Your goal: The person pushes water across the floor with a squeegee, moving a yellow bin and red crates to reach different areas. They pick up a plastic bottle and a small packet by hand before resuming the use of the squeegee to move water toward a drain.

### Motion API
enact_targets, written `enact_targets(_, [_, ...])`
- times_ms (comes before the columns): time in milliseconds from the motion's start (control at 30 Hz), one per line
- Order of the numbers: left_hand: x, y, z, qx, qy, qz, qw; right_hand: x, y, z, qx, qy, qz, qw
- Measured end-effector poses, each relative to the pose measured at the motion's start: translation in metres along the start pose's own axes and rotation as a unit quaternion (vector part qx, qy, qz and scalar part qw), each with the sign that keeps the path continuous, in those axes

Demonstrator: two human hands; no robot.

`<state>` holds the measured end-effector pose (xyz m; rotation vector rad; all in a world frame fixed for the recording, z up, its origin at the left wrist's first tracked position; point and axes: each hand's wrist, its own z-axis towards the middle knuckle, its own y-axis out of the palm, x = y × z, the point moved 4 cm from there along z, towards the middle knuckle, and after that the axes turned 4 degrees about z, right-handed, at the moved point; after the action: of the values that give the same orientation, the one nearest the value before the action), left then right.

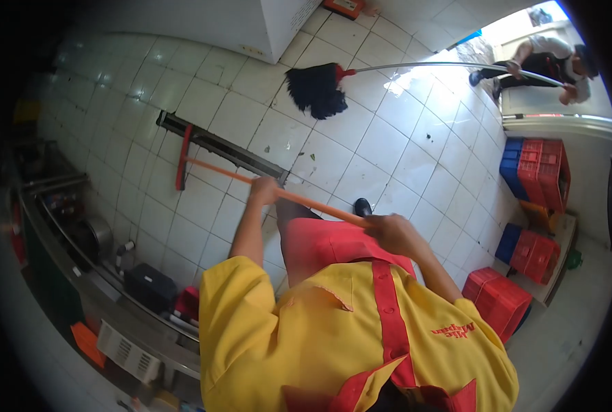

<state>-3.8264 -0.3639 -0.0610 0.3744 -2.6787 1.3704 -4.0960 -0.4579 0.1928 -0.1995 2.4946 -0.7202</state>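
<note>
My left hand [265,189] is wrapped round the orange handle of a floor squeegee [220,170], about midway along it. Farther up, close to my apron, my right hand [395,233] closes on the same handle near its end. The squeegee's red head [184,158] lies on the white tiled floor [203,199], at the left end of a long dark floor drain [227,149]. Part of the head reaches over the drain's edge.
Another person [546,65] at the upper right holds a mop [316,89] with black strands on the wet floor. Red crates [498,302] and blue-red crates [543,172] stand along the right. A metal counter [114,302] runs along the left; a white appliance [237,27] stands ahead.
</note>
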Motion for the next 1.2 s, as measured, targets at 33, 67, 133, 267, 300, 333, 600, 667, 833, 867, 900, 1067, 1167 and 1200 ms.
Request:
enact_targets(33, [0.034, 0.010, 0.018, -0.019, -0.010, -0.008, 1.000, 0.033, -0.013, -0.013, -0.006, 0.021, -0.011, 1.000])
enact_targets(67, [0.075, 0.004, 0.028, -0.028, 0.001, -0.023, 0.999, 0.066, -0.032, -0.029, 0.000, 0.033, -0.002, 0.999])
enact_targets(133, [0.166, 0.014, 0.062, -0.018, 0.027, -0.056, 0.998, 0.140, -0.065, -0.065, 0.011, 0.082, 0.002, 0.997])
enact_targets(267, [0.359, -0.023, 0.096, 0.040, 0.082, -0.180, 0.979, 0.261, -0.147, -0.160, 0.056, 0.170, -0.016, 0.984])
enact_targets(300, [0.404, -0.021, 0.107, 0.064, 0.116, -0.183, 0.974, 0.281, -0.168, -0.187, 0.073, 0.154, -0.040, 0.985])
enact_targets(333, [0.446, -0.031, 0.111, 0.052, 0.118, -0.196, 0.972, 0.294, -0.188, -0.212, 0.085, 0.166, -0.047, 0.981])
enact_targets(600, [0.624, -0.129, 0.111, 0.105, 0.201, -0.260, 0.939, 0.294, -0.283, -0.336, 0.239, 0.221, 0.064, 0.943])
enact_targets(667, [0.627, -0.124, 0.102, 0.129, 0.196, -0.255, 0.938, 0.352, -0.298, -0.354, 0.309, 0.125, -0.011, 0.943])
enact_targets(833, [0.539, -0.095, 0.059, 0.151, 0.088, -0.258, 0.950, 0.341, -0.270, -0.284, 0.115, 0.102, 0.006, 0.988])
enact_targets(867, [0.504, -0.078, 0.044, 0.191, 0.053, -0.254, 0.947, 0.335, -0.251, -0.259, 0.095, 0.087, -0.016, 0.992])
enact_targets(900, [0.466, -0.046, 0.039, 0.179, 0.028, -0.247, 0.952, 0.302, -0.223, -0.232, 0.077, 0.060, -0.081, 0.992])
enact_targets(1067, [0.278, 0.102, -0.067, 0.277, -0.242, -0.102, 0.924, 0.239, -0.031, -0.126, -0.135, -0.088, 0.009, 0.987])
enact_targets(1167, [0.244, 0.156, -0.120, 0.094, -0.347, -0.069, 0.931, 0.205, 0.052, -0.127, -0.130, -0.285, -0.020, 0.950])
enact_targets(1200, [0.252, 0.165, -0.118, 0.094, -0.347, -0.067, 0.931, 0.209, 0.050, -0.130, -0.130, -0.286, -0.019, 0.949])
